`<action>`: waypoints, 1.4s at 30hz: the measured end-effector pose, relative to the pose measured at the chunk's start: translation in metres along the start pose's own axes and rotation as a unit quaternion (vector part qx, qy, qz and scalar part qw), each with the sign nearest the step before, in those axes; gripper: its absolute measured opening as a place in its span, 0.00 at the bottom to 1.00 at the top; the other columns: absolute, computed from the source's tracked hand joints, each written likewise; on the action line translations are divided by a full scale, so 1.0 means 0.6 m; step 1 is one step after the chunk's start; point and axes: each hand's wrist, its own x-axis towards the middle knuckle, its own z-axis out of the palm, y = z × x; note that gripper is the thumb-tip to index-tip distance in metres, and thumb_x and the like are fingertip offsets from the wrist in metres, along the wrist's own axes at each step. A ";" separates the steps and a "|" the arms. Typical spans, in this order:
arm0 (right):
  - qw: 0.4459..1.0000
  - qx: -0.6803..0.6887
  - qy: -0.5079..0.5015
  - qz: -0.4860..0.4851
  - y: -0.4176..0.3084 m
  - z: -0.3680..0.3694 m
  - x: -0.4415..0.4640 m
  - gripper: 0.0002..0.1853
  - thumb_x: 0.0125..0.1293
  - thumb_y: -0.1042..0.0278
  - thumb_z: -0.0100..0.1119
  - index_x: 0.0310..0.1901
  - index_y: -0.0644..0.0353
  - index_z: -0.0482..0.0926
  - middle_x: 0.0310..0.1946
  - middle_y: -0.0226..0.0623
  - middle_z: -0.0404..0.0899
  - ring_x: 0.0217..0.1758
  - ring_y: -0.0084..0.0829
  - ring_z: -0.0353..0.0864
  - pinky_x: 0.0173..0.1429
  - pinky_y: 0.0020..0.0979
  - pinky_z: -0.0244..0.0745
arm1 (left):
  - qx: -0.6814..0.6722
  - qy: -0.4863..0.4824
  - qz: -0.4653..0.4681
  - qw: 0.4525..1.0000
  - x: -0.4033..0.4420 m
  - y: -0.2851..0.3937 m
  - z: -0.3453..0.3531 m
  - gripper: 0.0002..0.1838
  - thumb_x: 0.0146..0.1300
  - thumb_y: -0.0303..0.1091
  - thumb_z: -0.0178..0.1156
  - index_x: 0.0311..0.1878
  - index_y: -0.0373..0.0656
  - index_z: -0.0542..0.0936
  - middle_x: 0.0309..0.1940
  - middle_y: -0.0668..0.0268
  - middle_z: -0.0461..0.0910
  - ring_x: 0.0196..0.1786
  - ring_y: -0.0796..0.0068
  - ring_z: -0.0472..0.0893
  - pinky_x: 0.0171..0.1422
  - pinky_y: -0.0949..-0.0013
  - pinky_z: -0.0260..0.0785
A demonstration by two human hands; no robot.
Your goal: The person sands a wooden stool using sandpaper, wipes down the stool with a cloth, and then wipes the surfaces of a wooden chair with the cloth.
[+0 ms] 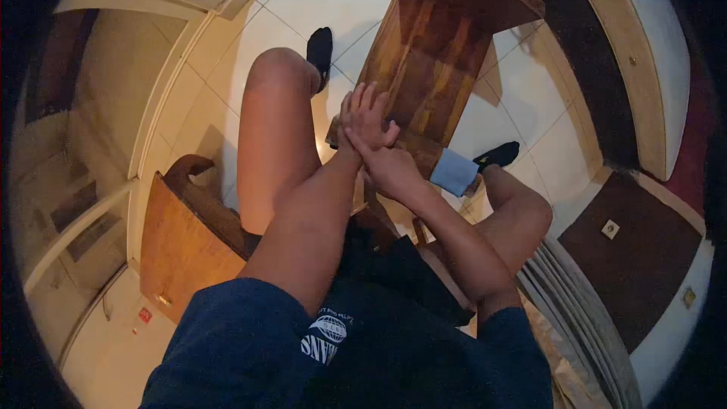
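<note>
My left hand (368, 116) is held out in front of me above the near end of a wooden bench (428, 64). Its fingers point away from me, slightly spread, and the thumb sticks out to the right; nothing is in it. Across the left wrist lies my right hand (390, 169), gripping it with the index finger stretched along its top. The other right fingers are partly hidden. A folded light-blue cloth (454, 172) hangs at the bench's near right corner, just right of my right hand.
A wooden chair or cabinet piece (185, 238) stands at my left, near a glazed door (163, 98). My feet in black socks (319, 53) rest on white floor tiles (303, 0). A grey curtain (579, 318) and a brown panel (625, 250) are at the right.
</note>
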 end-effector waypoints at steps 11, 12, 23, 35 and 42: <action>0.993 -0.079 -0.061 0.061 0.002 -0.023 -0.026 0.47 0.66 0.63 0.60 0.82 0.43 0.44 0.41 0.54 0.85 0.40 0.54 0.86 0.42 0.53 0.80 | -0.018 -0.003 -0.003 1.000 -0.002 -0.004 -0.001 0.39 0.50 0.54 0.63 0.66 0.45 0.78 0.71 0.53 0.69 0.77 0.51 0.63 0.82 0.47 0.50; 0.995 -0.077 -0.045 0.051 0.005 -0.021 -0.029 0.48 0.65 0.64 0.61 0.82 0.45 0.44 0.42 0.54 0.85 0.41 0.54 0.86 0.42 0.53 0.80 | -0.015 -0.010 -0.004 1.000 -0.001 -0.004 0.000 0.39 0.51 0.54 0.63 0.66 0.45 0.78 0.71 0.53 0.69 0.77 0.51 0.63 0.82 0.47 0.49; 0.997 -0.061 0.006 0.045 0.016 -0.010 -0.021 0.47 0.65 0.66 0.61 0.81 0.52 0.45 0.49 0.57 0.83 0.48 0.56 0.84 0.45 0.54 0.80 | -0.022 -0.010 -0.002 1.000 -0.003 -0.004 -0.004 0.39 0.50 0.54 0.64 0.65 0.44 0.77 0.71 0.55 0.69 0.75 0.52 0.64 0.81 0.45 0.50; 0.997 -0.020 -0.055 0.041 0.005 0.004 0.003 0.48 0.64 0.65 0.59 0.82 0.48 0.44 0.41 0.56 0.86 0.38 0.54 0.88 0.43 0.53 0.82 | -0.033 0.027 -0.001 0.999 -0.003 -0.004 0.010 0.37 0.49 0.51 0.62 0.63 0.44 0.79 0.69 0.54 0.70 0.76 0.50 0.63 0.80 0.45 0.50; 0.992 0.012 -0.118 0.033 -0.008 -0.013 0.010 0.44 0.66 0.65 0.59 0.81 0.46 0.48 0.42 0.61 0.84 0.41 0.60 0.85 0.45 0.55 0.80 | -0.041 0.044 0.006 0.998 0.000 -0.007 0.015 0.37 0.47 0.50 0.63 0.62 0.43 0.80 0.68 0.54 0.71 0.74 0.49 0.66 0.79 0.44 0.53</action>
